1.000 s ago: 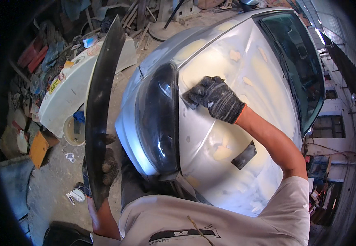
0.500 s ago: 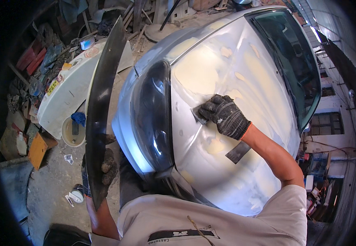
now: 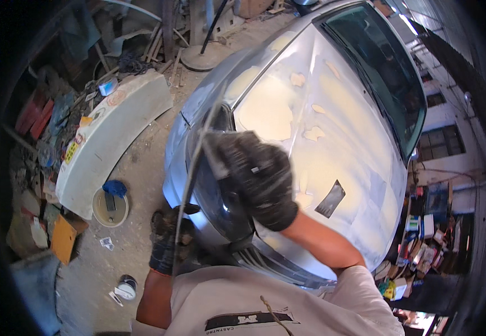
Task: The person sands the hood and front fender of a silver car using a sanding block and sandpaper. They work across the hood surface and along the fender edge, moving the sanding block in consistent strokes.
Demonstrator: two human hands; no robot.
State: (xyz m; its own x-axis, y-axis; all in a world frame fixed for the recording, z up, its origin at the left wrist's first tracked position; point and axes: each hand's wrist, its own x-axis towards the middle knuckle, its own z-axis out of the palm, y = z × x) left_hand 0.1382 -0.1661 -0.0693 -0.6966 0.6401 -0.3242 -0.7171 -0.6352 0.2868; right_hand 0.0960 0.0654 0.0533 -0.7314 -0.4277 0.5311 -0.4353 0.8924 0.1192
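Note:
My left hand (image 3: 168, 239), in a dark glove, is closed around the lower part of a long curved panel (image 3: 188, 182). That panel is turned nearly edge-on, so it shows as a thin grey strip in front of the car's headlight (image 3: 212, 193). My right hand (image 3: 257, 182), also gloved and smeared by motion, is closed beside the panel's upper part. A dark grey piece of sandpaper (image 3: 216, 159) shows at its fingers, against or very near the panel; contact is unclear. Behind lies the car's hood (image 3: 341, 159), with cream filler patches. Another dark sandpaper sheet (image 3: 331, 199) rests on it.
A white curved body panel (image 3: 114, 143) lies on the floor at the left. Near it stand a bucket (image 3: 100, 215) of cloudy water with a blue cloth (image 3: 114, 188), an orange box (image 3: 63, 239) and a small can (image 3: 126, 287). Boxes (image 3: 422, 252) clutter the right side.
My right hand has left the hood and moved left to the panel. The panel has turned from its broad dark face to edge-on and shifted right with my left hand.

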